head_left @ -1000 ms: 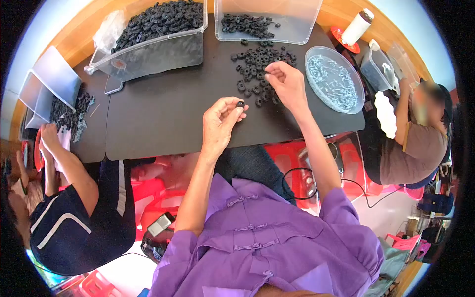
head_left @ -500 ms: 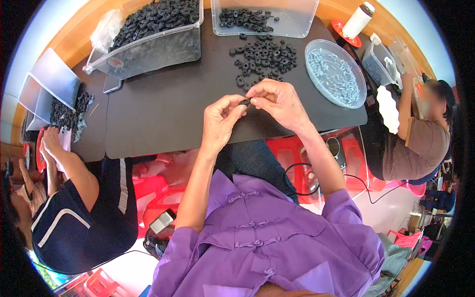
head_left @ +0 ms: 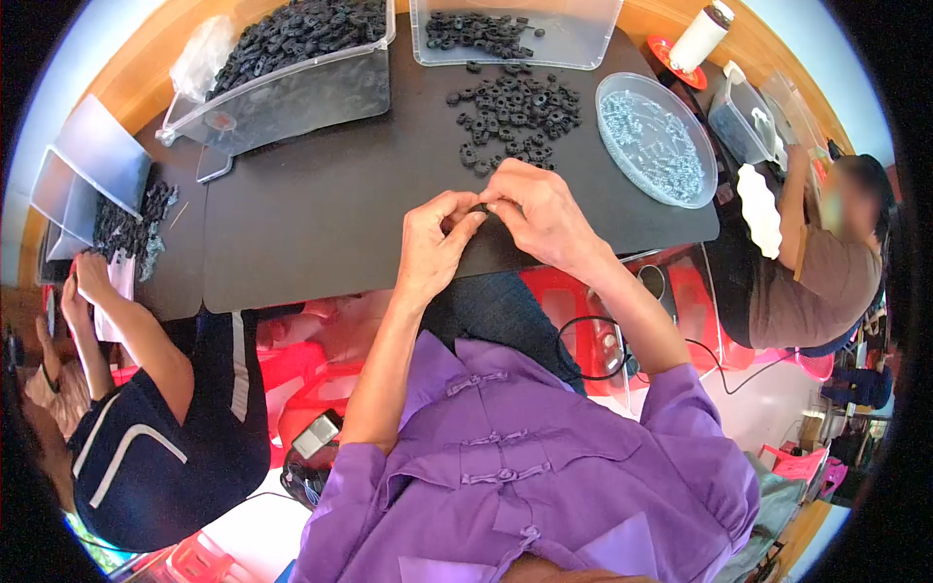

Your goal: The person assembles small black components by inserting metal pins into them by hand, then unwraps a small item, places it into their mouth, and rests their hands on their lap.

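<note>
Over the near part of the dark table (head_left: pixel 311 223), my left hand (head_left: pixel 434 243) pinches a small black part (head_left: pixel 478 208) between thumb and fingertips. My right hand (head_left: pixel 544 216) meets it there, its thumb and index finger closed on the right end of the same part. Fingers cover most of the part, so its exact shape is hidden. Just beyond my right hand lies a loose pile of similar black parts (head_left: pixel 515 109). To the right of the pile, a round clear dish (head_left: pixel 712 167) holds many small shiny bluish-silver pieces.
A large clear bin (head_left: pixel 301 109) heaped with black parts stands at the back left. Behind the pile is a clear tray (head_left: pixel 578 44) with more parts. One co-worker (head_left: pixel 160 437) sits left, another (head_left: pixel 816 282) right. A white spool (head_left: pixel 702 39) stands back right.
My right hand has rolled over the black part, hiding more of it. The left co-worker's hands have shifted and come together; the view has moved slightly.
</note>
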A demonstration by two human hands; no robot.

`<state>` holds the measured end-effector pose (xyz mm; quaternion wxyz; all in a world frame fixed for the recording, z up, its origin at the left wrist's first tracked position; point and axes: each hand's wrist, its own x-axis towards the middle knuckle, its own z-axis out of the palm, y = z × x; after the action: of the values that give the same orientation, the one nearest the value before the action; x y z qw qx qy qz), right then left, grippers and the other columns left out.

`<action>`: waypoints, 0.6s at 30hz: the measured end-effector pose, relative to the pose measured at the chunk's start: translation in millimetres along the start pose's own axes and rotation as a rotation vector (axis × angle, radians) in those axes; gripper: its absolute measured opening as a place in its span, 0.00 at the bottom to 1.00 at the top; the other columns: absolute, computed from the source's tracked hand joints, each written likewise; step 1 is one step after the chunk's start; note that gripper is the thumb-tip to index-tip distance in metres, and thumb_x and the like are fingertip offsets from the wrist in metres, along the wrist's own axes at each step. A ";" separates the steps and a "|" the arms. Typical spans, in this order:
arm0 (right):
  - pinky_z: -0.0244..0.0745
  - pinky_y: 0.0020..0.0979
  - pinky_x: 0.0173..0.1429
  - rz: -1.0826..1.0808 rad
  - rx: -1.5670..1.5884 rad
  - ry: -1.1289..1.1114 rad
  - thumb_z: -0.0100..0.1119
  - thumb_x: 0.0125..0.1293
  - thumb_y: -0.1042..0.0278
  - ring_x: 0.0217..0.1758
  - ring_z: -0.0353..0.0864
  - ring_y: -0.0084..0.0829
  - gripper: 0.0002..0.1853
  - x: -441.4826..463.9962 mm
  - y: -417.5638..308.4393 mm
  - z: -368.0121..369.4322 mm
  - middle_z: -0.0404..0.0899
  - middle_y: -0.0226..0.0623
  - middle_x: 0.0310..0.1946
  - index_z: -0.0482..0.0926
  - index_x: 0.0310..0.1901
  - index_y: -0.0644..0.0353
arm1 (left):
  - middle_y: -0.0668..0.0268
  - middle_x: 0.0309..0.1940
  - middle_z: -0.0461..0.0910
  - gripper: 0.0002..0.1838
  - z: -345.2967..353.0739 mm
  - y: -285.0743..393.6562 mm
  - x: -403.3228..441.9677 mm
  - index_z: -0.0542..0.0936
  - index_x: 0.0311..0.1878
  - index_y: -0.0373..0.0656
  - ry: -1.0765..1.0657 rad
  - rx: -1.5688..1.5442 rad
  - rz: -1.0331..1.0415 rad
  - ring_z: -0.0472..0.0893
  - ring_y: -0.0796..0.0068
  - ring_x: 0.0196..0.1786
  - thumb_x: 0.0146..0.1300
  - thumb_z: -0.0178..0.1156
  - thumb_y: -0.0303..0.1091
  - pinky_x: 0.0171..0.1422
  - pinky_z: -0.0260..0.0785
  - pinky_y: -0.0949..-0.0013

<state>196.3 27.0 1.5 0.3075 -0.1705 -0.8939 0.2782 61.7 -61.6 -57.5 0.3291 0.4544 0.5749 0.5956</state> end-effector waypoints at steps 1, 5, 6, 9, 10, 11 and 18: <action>0.69 0.35 0.32 -0.036 -0.016 0.000 0.56 0.51 0.83 0.28 0.75 0.44 0.04 0.1 0.8 -0.5 0.73 0.43 0.26 0.75 0.31 0.67 | 0.70 0.24 0.76 0.08 0.4 1.0 -0.3 0.80 0.39 0.32 -0.007 0.023 0.012 0.71 0.85 0.26 0.56 0.61 0.22 0.33 0.66 0.77; 0.68 0.39 0.35 -0.037 -0.032 -0.061 0.55 0.51 0.81 0.32 0.74 0.46 0.03 -0.3 3.1 -0.1 0.70 0.43 0.27 0.71 0.29 0.66 | 0.71 0.23 0.73 0.07 2.8 4.4 -1.9 0.80 0.39 0.31 -0.010 -0.004 -0.026 0.68 0.86 0.26 0.55 0.61 0.21 0.31 0.63 0.78; 0.68 0.39 0.35 -0.025 -0.040 -0.051 0.55 0.51 0.81 0.32 0.74 0.46 0.03 -0.3 2.4 0.6 0.70 0.43 0.27 0.71 0.29 0.66 | 0.71 0.23 0.71 0.07 3.8 2.3 -1.8 0.80 0.38 0.31 0.001 -0.024 -0.023 0.67 0.86 0.26 0.55 0.61 0.21 0.31 0.62 0.78; 0.68 0.42 0.37 -0.077 -0.148 -0.027 0.54 0.51 0.81 0.34 0.72 0.47 0.04 0.2 -1.5 6.8 0.69 0.43 0.27 0.69 0.27 0.65 | 0.73 0.21 0.67 0.07 2.3 3.0 -1.6 0.79 0.38 0.30 0.013 0.008 -0.017 0.65 0.86 0.25 0.55 0.60 0.20 0.30 0.60 0.77; 0.68 0.42 0.37 -0.072 -0.150 -0.023 0.54 0.51 0.81 0.34 0.72 0.47 0.04 0.3 -2.8 8.2 0.69 0.43 0.27 0.69 0.27 0.65 | 0.73 0.21 0.66 0.07 2.2 3.5 -1.9 0.79 0.37 0.30 0.033 0.022 -0.011 0.64 0.86 0.25 0.54 0.60 0.20 0.30 0.59 0.77; 0.68 0.42 0.37 -0.089 -0.173 -0.007 0.54 0.50 0.81 0.34 0.71 0.46 0.04 0.8 -4.1 9.3 0.69 0.43 0.28 0.69 0.27 0.65 | 0.73 0.22 0.67 0.06 2.4 3.0 -1.7 0.79 0.36 0.30 0.041 0.005 -0.012 0.64 0.85 0.26 0.55 0.59 0.20 0.30 0.60 0.77; 0.71 0.40 0.38 -0.115 -0.259 0.106 0.54 0.45 0.81 0.36 0.70 0.44 0.10 -5.1 -13.9 21.2 0.70 0.40 0.31 0.70 0.32 0.63 | 0.73 0.22 0.71 0.07 5.3 0.3 -0.2 0.79 0.39 0.33 0.064 0.024 -0.023 0.66 0.86 0.26 0.55 0.58 0.21 0.32 0.62 0.78</action>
<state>184.6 5.3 -6.3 0.3450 -0.1715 -0.9131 0.1332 66.7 -59.8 -57.6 0.3119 0.4326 0.5972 0.5991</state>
